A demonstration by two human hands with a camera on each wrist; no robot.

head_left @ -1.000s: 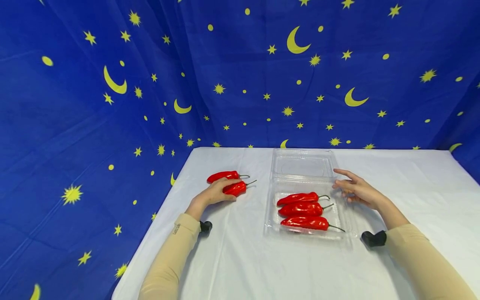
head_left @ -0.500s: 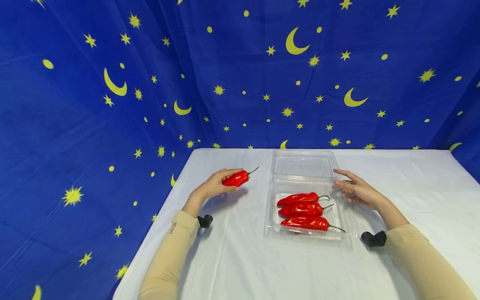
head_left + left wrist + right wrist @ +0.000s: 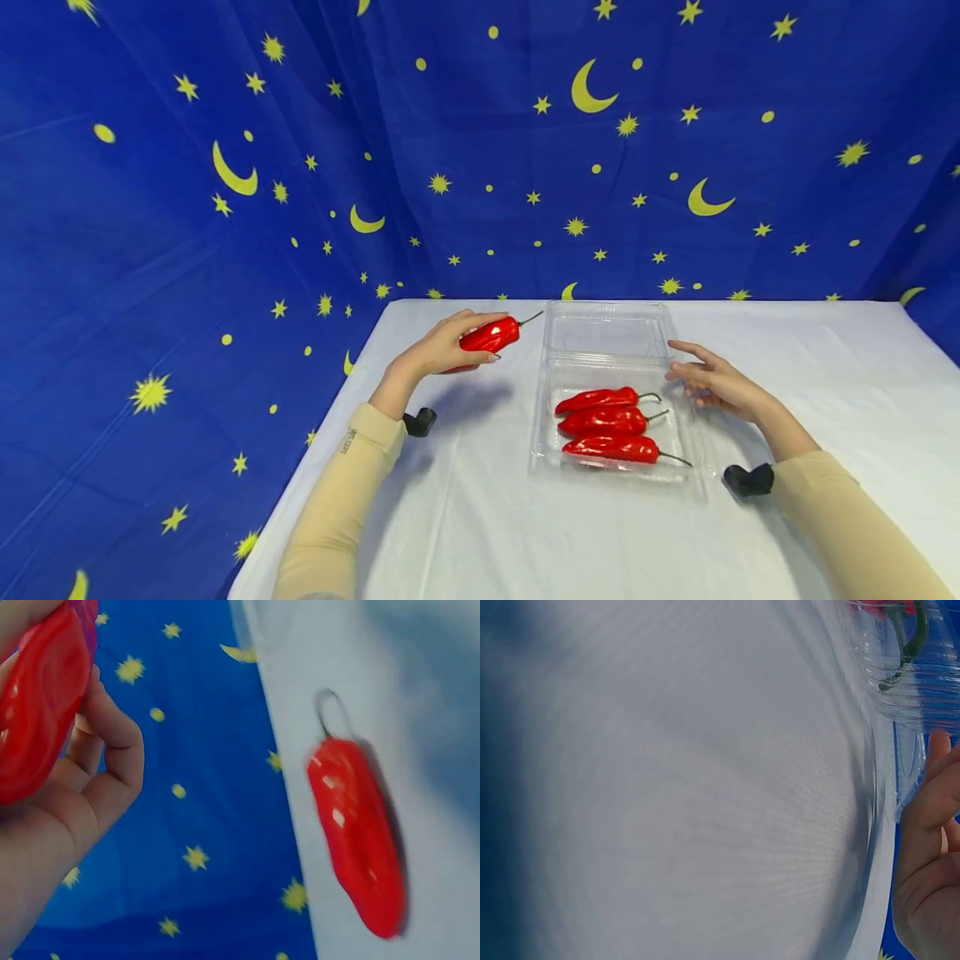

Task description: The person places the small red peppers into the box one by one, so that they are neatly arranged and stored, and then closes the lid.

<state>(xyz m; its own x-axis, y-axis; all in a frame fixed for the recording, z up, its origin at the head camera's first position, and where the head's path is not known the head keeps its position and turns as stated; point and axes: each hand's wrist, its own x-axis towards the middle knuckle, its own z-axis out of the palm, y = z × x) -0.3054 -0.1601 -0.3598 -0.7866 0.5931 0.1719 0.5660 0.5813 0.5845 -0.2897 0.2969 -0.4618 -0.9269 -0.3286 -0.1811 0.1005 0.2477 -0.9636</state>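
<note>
My left hand [image 3: 433, 348] grips a glossy red pepper [image 3: 491, 335] around its body, its stem pointing up to the right, raised over the table. The left wrist view shows this held pepper [image 3: 41, 705] with the fingers curled about it. A second red pepper [image 3: 356, 832] lies on the cloth; in the head view the hand mostly hides it. Three red peppers [image 3: 603, 420] lie side by side in a clear plastic clamshell box [image 3: 537, 433], lid folded back. At the box's right edge my right hand [image 3: 720, 387] has relaxed fingers, fingertips right at the rim.
White cloth covers the table [image 3: 480, 517]. The open lid [image 3: 606, 332] lies flat behind the box. Blue curtains [image 3: 480, 150] with yellow stars and moons stand behind and at left. A black wrist mount [image 3: 748, 480] sits under the right wrist.
My left hand has lifted one pepper off the cloth and moved it up and to the right toward the box. The right hand stays in place.
</note>
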